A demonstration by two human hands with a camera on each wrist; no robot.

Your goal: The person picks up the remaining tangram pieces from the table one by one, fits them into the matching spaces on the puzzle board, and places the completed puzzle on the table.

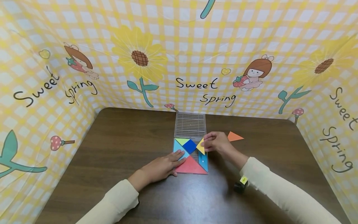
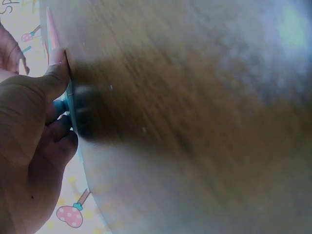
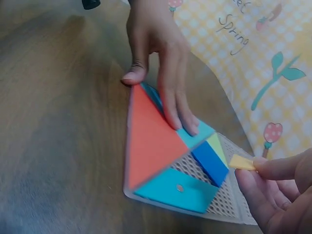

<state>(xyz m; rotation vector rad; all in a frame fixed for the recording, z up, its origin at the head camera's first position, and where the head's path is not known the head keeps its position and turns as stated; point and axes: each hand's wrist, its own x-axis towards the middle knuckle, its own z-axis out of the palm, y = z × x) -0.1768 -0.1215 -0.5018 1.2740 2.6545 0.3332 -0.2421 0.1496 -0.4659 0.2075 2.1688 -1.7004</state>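
Observation:
My right hand pinches a yellow triangle between thumb and fingertips, over the right side of an open plastic tangram case. Flat on the left of the case rests my left hand, its fingers extended on a light blue triangle and its thumb at the near edge, by a red triangle. A dark blue square, a light green triangle and a light blue parallelogram also lie in the case. Bare perforated base shows between the pieces.
An orange triangle lies on the brown table, right of the case and beyond my right hand. A small black object with a yellow label is by the right sleeve. Checked cloth stands around the table's back and sides.

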